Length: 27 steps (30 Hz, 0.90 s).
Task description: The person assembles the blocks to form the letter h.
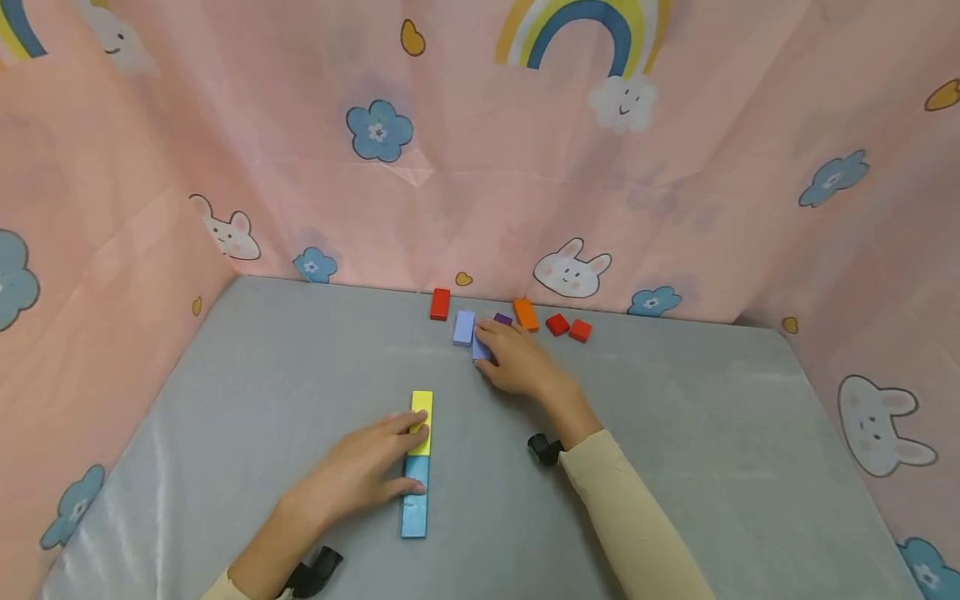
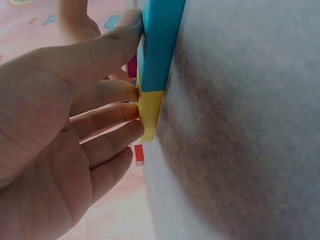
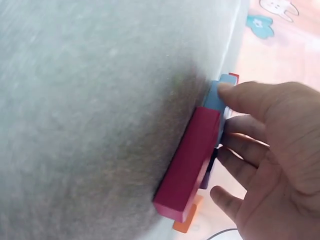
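Right grip [image 1: 517, 358] beyond left grip [image 1: 362, 468]

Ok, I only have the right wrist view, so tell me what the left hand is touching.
Observer: The left hand is touching a yellow block and a blue block.
Operator: Say how those two lie.
Observer: End to end, with the yellow one farther from the person.
Operator: Now name what lies just to the person's right of the orange block.
Observer: Two small red blocks, in the head view.
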Each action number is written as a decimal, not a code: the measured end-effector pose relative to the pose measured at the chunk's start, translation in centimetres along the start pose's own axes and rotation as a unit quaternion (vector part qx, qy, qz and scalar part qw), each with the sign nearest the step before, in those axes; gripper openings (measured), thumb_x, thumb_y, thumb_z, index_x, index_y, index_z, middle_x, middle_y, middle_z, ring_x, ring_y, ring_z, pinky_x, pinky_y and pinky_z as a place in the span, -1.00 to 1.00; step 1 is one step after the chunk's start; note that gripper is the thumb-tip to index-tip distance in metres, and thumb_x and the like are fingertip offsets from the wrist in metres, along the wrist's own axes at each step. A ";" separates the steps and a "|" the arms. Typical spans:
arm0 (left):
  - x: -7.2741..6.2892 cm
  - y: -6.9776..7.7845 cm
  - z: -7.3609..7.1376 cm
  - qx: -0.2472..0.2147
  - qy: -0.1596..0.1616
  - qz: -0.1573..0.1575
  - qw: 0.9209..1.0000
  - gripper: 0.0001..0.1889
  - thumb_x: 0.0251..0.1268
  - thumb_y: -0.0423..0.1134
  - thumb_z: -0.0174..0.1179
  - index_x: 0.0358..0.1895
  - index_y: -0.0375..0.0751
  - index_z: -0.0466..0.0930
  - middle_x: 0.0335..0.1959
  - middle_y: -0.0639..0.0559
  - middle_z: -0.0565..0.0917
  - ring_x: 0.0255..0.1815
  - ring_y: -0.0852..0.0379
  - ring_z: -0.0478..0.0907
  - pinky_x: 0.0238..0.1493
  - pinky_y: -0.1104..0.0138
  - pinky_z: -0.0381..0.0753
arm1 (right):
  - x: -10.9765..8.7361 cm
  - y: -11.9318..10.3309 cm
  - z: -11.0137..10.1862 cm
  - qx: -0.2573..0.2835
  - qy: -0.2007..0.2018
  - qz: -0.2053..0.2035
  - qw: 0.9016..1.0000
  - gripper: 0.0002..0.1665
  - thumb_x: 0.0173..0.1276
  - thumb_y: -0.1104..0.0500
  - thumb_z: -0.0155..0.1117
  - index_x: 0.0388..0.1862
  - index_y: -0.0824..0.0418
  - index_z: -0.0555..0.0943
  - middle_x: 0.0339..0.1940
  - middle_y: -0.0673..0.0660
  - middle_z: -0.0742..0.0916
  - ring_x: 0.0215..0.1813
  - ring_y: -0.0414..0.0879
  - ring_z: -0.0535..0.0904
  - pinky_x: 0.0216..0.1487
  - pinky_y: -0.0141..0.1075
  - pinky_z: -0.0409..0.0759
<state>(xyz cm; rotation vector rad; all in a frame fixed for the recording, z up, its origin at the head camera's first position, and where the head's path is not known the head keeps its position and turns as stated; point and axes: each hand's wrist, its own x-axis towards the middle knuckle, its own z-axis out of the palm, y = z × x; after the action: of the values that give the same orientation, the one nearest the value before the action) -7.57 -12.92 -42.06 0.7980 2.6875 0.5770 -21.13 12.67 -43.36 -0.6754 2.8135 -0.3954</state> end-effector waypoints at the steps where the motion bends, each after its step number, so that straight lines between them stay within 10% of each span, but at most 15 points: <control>1: -0.2 0.0 0.2 -0.005 -0.001 -0.003 1.000 -0.24 0.20 -0.02 0.56 0.42 -0.32 0.57 0.56 -0.25 0.47 0.56 -0.29 0.46 0.50 -0.16 0.51 | -0.1 -0.1 0.2 -0.004 -0.001 0.000 1.000 -0.27 0.60 0.00 0.27 0.62 0.25 0.37 0.67 0.20 0.45 0.73 0.11 0.27 0.77 0.12 0.11; 11: 0.0 -0.1 -0.2 0.010 0.010 0.004 1.000 -0.24 0.18 -0.03 0.57 0.40 -0.33 0.59 0.53 -0.25 0.51 0.54 -0.27 0.49 0.49 -0.14 0.54 | -0.7 -1.4 -0.9 -0.008 0.049 -0.001 0.999 -0.30 0.52 -0.01 0.39 0.53 0.24 0.51 0.47 0.23 0.64 0.48 0.15 0.58 0.54 0.03 0.56; 27: 0.0 -0.4 0.3 0.001 0.003 -0.004 1.000 -0.23 0.18 -0.02 0.57 0.42 -0.29 0.57 0.56 -0.22 0.49 0.57 -0.25 0.46 0.51 -0.14 0.52 | 0.5 -4.7 0.7 0.074 0.000 -0.080 0.994 -0.33 0.53 -0.04 0.38 0.47 0.28 0.56 0.48 0.19 0.66 0.51 0.08 0.58 0.55 -0.04 0.54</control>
<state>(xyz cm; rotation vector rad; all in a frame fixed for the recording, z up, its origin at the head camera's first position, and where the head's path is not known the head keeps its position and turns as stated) -7.65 -13.12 -42.45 0.7865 2.6959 0.5741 -19.48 8.29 -42.64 -0.8688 2.7043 -0.6253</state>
